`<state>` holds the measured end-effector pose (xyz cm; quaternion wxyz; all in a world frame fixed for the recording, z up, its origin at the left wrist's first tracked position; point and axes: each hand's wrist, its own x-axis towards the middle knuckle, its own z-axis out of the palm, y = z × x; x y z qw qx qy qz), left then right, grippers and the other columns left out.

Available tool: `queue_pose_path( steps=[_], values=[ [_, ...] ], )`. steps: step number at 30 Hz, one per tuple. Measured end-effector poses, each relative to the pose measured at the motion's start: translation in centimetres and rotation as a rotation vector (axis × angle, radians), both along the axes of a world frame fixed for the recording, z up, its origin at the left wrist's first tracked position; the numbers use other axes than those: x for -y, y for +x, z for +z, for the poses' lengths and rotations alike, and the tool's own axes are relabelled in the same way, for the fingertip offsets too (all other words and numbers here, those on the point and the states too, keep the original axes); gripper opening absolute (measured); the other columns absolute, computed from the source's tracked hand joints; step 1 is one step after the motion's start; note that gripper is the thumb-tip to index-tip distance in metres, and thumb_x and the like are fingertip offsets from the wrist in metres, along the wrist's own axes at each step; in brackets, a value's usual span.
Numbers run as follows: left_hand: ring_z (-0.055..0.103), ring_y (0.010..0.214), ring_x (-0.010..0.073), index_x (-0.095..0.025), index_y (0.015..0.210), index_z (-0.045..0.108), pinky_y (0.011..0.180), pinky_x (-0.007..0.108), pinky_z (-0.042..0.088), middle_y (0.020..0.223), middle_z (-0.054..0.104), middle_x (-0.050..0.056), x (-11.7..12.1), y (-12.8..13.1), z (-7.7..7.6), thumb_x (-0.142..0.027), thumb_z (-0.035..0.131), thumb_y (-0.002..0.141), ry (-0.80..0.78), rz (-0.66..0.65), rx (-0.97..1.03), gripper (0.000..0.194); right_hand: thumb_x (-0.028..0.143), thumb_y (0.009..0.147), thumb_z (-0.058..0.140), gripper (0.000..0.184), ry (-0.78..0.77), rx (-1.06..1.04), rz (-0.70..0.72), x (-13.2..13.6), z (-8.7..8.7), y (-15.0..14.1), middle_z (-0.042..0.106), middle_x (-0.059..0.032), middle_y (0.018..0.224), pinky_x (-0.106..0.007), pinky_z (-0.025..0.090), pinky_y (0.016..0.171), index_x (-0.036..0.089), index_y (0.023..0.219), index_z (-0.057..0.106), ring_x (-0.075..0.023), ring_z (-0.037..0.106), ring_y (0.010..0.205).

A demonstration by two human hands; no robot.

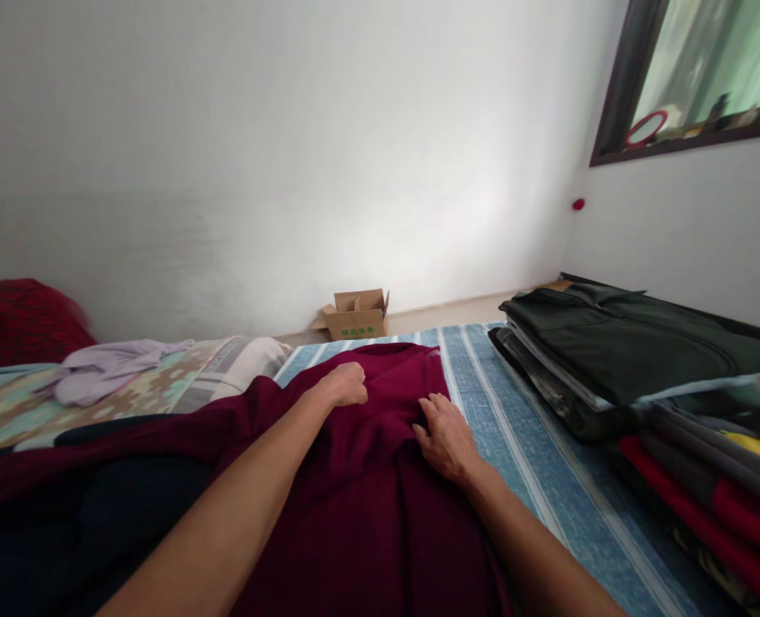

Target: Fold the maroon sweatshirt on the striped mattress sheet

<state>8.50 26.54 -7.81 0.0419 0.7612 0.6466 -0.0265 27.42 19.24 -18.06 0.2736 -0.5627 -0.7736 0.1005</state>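
Observation:
A maroon garment [354, 480] lies spread over the blue striped bed cover [521, 463], with folds running along it. My left hand [347, 385] is closed, its curled fingers at the cloth in the garment's upper part; the fingertips are hidden, but they seem to grip the fabric. To the right, my right hand [445, 435] rests on the garment's right edge, fingers and thumb apart. Dark navy cloth [116, 514] shows beside the maroon one at the lower left.
Folded clothes, a dark green jacket [637, 343] on top, are stacked at the right. An open cardboard box [356, 317] stands by the wall. At left lie a lilac cloth [106, 370], a patterned sheet [141, 394] and a red bundle [23, 321]. A window [707, 77] is at upper right.

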Motion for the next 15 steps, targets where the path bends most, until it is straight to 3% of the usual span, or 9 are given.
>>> queue_pose_path(
  steps=[5,8,10,15],
  values=[
    [0.064,0.072,0.0226,-0.017,0.061,0.067,0.061,0.025,0.045,0.071,0.07,0.005,-1.4,0.8,0.8,-0.038,0.072,0.052,-0.081,0.014,-0.054,0.023,0.029,0.084,0.046,0.032,0.004,0.019,-0.006,0.2,0.0,0.2,0.055,-0.0136,0.119,-0.038,0.032,0.1,0.016,0.112,0.057,-0.0258,0.044,0.117],
    [0.063,0.094,0.0279,-0.013,0.089,0.07,0.073,0.029,0.047,0.1,0.069,0.015,-2.7,2.0,0.2,-0.055,0.054,0.072,-0.004,0.082,-0.042,0.048,0.029,0.085,0.045,0.029,0.013,0.033,-0.004,0.3,0.0,0.2,0.056,-0.0135,0.115,-0.039,0.033,0.099,0.016,0.108,0.058,-0.0256,0.046,0.113],
    [0.059,0.105,0.0299,-0.012,0.103,0.066,0.078,0.032,0.046,0.114,0.063,0.019,-3.3,3.2,-0.9,-0.054,0.047,0.079,0.028,0.123,-0.027,0.052,0.029,0.085,0.045,0.028,0.013,0.033,-0.004,0.3,0.0,0.2,0.056,-0.0133,0.113,-0.039,0.033,0.098,0.016,0.106,0.058,-0.0255,0.047,0.11],
    [0.06,0.104,0.0324,-0.011,0.104,0.066,0.078,0.033,0.048,0.11,0.065,0.021,-4.2,6.0,-3.5,-0.039,0.064,0.068,0.029,0.209,0.006,0.046,0.029,0.084,0.046,0.028,0.016,0.029,-0.009,0.2,-0.1,0.2,0.056,-0.0134,0.113,-0.04,0.033,0.098,0.016,0.106,0.058,-0.0263,0.045,0.112]
  ],
)
